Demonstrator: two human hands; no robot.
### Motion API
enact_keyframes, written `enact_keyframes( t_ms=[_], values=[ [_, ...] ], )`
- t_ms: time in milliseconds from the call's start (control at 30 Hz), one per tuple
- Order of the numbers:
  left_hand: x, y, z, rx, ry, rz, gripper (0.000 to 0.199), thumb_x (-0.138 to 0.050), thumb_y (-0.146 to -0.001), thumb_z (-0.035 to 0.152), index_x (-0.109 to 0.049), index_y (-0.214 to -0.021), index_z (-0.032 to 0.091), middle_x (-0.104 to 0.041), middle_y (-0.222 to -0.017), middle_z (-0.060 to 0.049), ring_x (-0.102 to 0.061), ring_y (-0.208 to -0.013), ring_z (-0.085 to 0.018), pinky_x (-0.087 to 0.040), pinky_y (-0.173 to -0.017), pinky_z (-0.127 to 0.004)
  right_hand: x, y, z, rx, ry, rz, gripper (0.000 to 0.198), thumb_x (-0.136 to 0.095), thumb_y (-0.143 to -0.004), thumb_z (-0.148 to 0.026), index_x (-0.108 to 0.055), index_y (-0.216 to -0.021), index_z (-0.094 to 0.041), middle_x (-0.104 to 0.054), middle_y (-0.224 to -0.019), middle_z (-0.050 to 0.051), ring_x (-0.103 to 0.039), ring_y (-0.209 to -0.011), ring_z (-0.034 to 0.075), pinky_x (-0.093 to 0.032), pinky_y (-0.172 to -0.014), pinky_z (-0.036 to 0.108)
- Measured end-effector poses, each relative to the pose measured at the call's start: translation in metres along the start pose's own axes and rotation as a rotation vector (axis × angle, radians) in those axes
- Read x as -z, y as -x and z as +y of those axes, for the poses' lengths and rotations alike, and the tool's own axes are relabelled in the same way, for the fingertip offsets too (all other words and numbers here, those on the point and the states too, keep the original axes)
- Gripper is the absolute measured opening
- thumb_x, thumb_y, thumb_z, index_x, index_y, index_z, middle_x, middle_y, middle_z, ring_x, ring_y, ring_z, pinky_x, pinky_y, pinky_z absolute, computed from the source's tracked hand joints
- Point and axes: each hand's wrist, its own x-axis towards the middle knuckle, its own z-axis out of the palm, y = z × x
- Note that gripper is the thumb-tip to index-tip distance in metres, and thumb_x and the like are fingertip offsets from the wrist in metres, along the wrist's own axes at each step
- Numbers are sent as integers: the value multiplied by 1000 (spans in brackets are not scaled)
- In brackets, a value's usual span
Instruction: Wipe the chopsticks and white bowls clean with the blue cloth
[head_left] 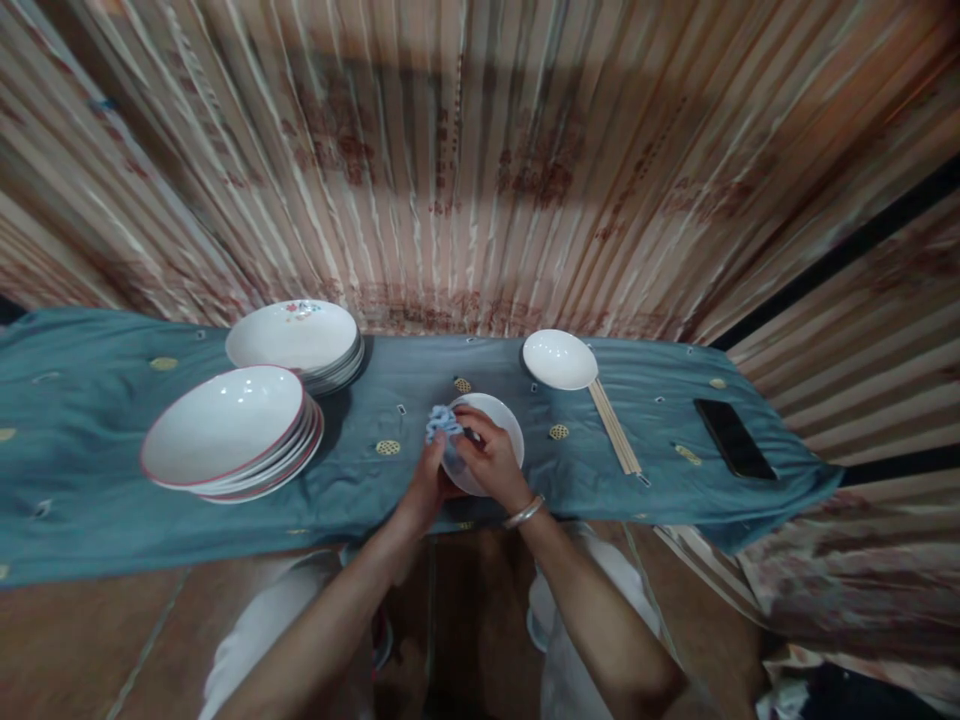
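Observation:
A small white bowl (507, 412) is between my hands near the front of the table. At its left rim my left hand (427, 484) grips it, thumb up and the other fingers mostly hidden. My right hand (491, 458), with a silvery bangle on the wrist, reaches over the bowl with bent fingers. Its fingertips press on a crumpled blue-and-white cloth (442, 421), which bunches up at the bowl's left rim, just above my left thumb. Something small and dark shows by the right fingers; I cannot make it out.
Left on the teal tablecloth (420, 510) stand a stack of red-rimmed bowls (225, 425) and a stack of flower-patterned plates (292, 338). To the right are a white dish (560, 358), several chopsticks (616, 430) and a black phone (733, 438). A pleated curtain (465, 180) hangs behind.

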Motion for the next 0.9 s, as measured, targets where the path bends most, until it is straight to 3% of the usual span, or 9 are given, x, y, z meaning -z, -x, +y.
enact_keyframes(
  t_ms=[100,233,333,467,600,700,900],
  values=[
    [2,0,5,3,35,-5,58,-48,-84,61,-56,-125,20,-68,-112,-10,-66,-97,-27,-57,-69,-37,4,10,-1,-64,-81,-165,17,-55,-81,-19,-68,-92,-19,-69,-109,7,-63,-104,18,-47,-95,31],
    [1,-1,11,-142,18,78,54,-65,-75,47,-58,-121,19,-70,-106,-6,-66,-97,-22,-55,-72,-28,16,20,-6,-86,-47,-337,18,-52,-79,-13,-68,-87,-17,-71,-96,4,-65,-89,16,-50,-82,26],
    [1,-2,12,-192,-3,88,58,-72,-69,37,-57,-122,20,-70,-104,-4,-66,-90,-19,-53,-67,-24,25,26,-9,-68,115,-368,22,-52,-75,-8,-67,-88,-17,-71,-91,2,-65,-84,14,-49,-79,24],
    [5,-2,11,-139,-105,71,65,-69,-71,44,-51,-131,24,-68,-102,-4,-62,-72,-18,-49,-50,-24,40,30,-7,-28,449,-396,16,-55,-76,-8,-67,-83,-17,-71,-88,4,-65,-86,16,-48,-83,27],
    [6,-4,7,-150,-164,78,64,-67,-73,44,-50,-132,27,-63,-117,-7,-62,-83,-21,-54,-52,-27,51,29,2,-23,740,-347,12,-56,-77,-8,-64,-78,-17,-69,-88,7,-63,-90,20,-48,-85,29],
    [4,-4,7,-138,-156,88,65,-68,-72,45,-50,-132,28,-60,-123,-8,-62,-89,-23,-55,-54,-28,53,24,9,25,895,-238,14,-53,-78,-7,-62,-75,-17,-67,-86,8,-60,-88,21,-48,-86,31],
    [-6,3,13,-79,-108,78,67,-66,-74,46,-47,-136,28,-61,-124,-10,-64,-95,-27,-57,-56,-30,52,9,18,108,887,33,23,-44,-87,-10,-66,-93,-15,-65,-106,12,-57,-99,24,-46,-94,38]
  ],
)
